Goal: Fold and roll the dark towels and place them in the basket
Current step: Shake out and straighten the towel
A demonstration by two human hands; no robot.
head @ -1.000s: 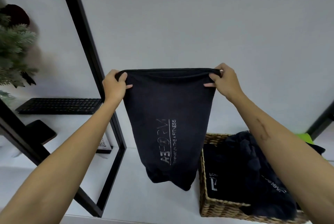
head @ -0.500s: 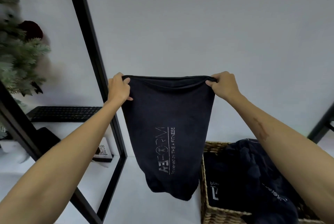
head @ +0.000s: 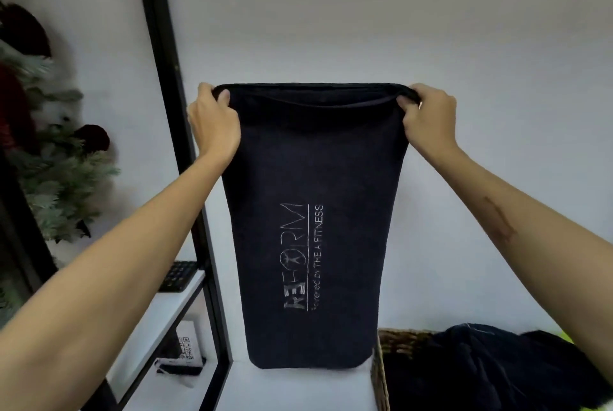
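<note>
Both hands are raised in front of the white wall in the head view, each gripping a top corner of 1 dark towel [head: 315, 218]. Her or his left hand [head: 214, 123] has its thumb curled over the near layer at the left corner, and the right hand [head: 428, 115] pinches the right corner the same way, so the top edge is pulled taut between them. That towel hangs doubled and straight, pale lettering running sideways down its middle, its bottom fold just above the white counter [head: 298, 390]. Down at the lower right stands a woven basket [head: 381, 374], touching or nearly touching the towel's lower right corner, with more dark towels [head: 481, 371] heaped loosely inside it. At the left, a black frame post [head: 172, 132] rises, with a keyboard [head: 177, 276] on a shelf behind it and a green tree [head: 56, 178] beyond.
</note>
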